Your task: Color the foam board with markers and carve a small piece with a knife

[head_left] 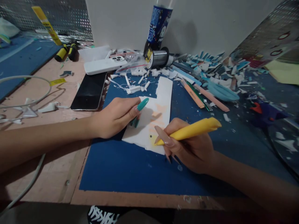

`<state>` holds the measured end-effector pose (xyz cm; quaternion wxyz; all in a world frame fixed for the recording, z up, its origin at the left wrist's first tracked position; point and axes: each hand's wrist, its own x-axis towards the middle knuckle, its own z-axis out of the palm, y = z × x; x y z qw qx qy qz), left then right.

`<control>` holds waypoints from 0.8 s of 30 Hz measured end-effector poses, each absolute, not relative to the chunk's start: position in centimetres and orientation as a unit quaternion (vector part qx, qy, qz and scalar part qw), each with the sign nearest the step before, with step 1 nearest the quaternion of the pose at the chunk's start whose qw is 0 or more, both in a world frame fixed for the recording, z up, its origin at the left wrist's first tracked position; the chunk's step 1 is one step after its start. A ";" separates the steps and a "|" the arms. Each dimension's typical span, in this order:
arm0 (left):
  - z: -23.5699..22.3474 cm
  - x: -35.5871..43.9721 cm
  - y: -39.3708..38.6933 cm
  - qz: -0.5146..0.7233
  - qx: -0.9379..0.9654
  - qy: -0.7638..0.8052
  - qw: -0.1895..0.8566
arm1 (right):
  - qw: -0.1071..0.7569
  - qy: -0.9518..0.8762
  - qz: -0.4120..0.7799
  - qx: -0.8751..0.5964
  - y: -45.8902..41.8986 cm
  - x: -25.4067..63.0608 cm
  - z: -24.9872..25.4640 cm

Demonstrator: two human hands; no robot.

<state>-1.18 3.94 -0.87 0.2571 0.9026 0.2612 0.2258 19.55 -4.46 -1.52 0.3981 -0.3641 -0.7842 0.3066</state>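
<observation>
My right hand (pixel 189 149) grips a yellow marker (pixel 189 131), its tip down on the lower part of a white foam sheet (pixel 161 102) where a yellow patch shows. The sheet lies on a blue mat (pixel 130 168) and carries faint orange colouring near its middle. My left hand (pixel 116 116) lies on the sheet's left edge, fingers curled and pressing it down, one long teal nail pointing right.
Two phones (pixel 90 91) lie left of the mat, one black, one white. A Pepsi bottle (pixel 157 28) and a wire spool (pixel 158 57) stand at the back wall. Coloured markers (pixel 198 95), foam scraps (pixel 217 68) and a glue gun (pixel 266 113) crowd the right. A white cable (pixel 28 90) loops at left.
</observation>
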 end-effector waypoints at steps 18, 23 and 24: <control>-0.8 -1.1 3.9 0.226 0.904 0.260 0.254 | 0.356 -0.809 0.304 -0.355 -4.2 19.2 -1.3; -0.8 -1.1 3.9 0.224 0.907 0.264 0.242 | 0.332 -0.811 0.310 -0.369 -4.3 19.1 -1.2; -0.9 -1.1 3.9 0.225 0.907 0.261 0.241 | 0.328 -0.812 0.310 -0.370 -4.3 19.1 -1.1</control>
